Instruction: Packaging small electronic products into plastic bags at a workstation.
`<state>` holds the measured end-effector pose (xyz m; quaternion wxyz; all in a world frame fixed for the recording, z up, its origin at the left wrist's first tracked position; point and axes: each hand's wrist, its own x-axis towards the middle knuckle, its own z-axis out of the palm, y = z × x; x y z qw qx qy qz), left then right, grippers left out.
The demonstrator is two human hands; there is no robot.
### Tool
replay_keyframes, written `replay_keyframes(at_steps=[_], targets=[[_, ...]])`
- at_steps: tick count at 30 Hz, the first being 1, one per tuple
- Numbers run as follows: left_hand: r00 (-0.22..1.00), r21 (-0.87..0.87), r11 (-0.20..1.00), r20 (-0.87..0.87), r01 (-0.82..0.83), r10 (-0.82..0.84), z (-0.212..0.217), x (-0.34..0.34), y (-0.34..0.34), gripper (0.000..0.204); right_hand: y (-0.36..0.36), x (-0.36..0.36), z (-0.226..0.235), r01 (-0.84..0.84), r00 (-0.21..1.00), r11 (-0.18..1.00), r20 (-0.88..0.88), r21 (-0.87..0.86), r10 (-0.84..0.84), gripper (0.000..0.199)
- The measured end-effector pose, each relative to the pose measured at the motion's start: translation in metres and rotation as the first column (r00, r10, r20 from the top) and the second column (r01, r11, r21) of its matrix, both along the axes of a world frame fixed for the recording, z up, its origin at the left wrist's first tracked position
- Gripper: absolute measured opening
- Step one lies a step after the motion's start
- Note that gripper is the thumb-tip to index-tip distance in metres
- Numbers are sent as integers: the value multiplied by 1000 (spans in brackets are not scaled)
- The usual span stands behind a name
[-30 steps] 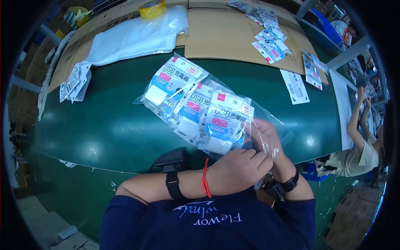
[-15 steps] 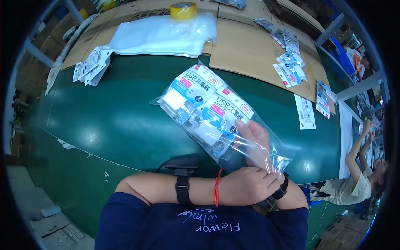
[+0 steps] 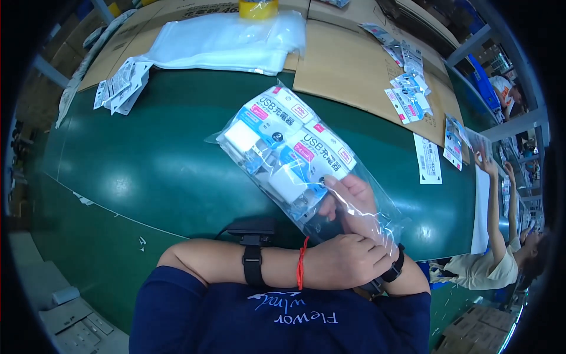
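Two charger packs lie side by side in a clear plastic bag, tilted above the green table. White plug adapters show through their blister fronts. My right hand is inside the bag, seen through its film. Its thumb rests on the near corner of the lower pack, with fingers bent at the pack's edge; how firmly it grips is hard to tell. My left hand crosses over my right wrist, fingers closed on the bag's mouth.
On cardboard at the back lie a stack of clear bags and a yellow tape roll. Loose packs lie right, printed cards left. A white label sheet is at right; beyond, a co-worker reaches out.
The bag and both hands have shifted slightly left in view. More of my right fingers now show beside the lower pack. The co-worker's arms have moved left and up.
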<state>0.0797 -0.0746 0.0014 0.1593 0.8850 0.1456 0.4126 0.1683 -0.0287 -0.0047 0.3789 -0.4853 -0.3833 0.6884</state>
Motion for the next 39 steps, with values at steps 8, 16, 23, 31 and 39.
replay_keyframes(at_steps=[8, 16, 23, 31, 39], targets=[[999, -52, 998, -46, -21, 19, -1, -3, -4, 25, -2, 9, 0, 33, 997, 999, 63, 21, -34, 18], [1000, -63, 998, 24, 19, -18, -5, 4, -4, 24, 0, 9, -3, 101, 989, 995, -109, -5, -101, 18], [990, -52, 993, -88, 104, -108, 8, -15, 5, 24, 3, 2, -6, 87, 972, 994, -212, -66, -99, 24], [712, 82, 837, -485, -541, 508, 16, -90, 52, 54, -10, 62, 1, -175, 982, 985, -68, -12, 173, 32], [741, 79, 853, -459, -516, 490, 22, -90, 66, 55, -30, 146, 74, -594, 799, 732, 356, 334, 485, 25]])
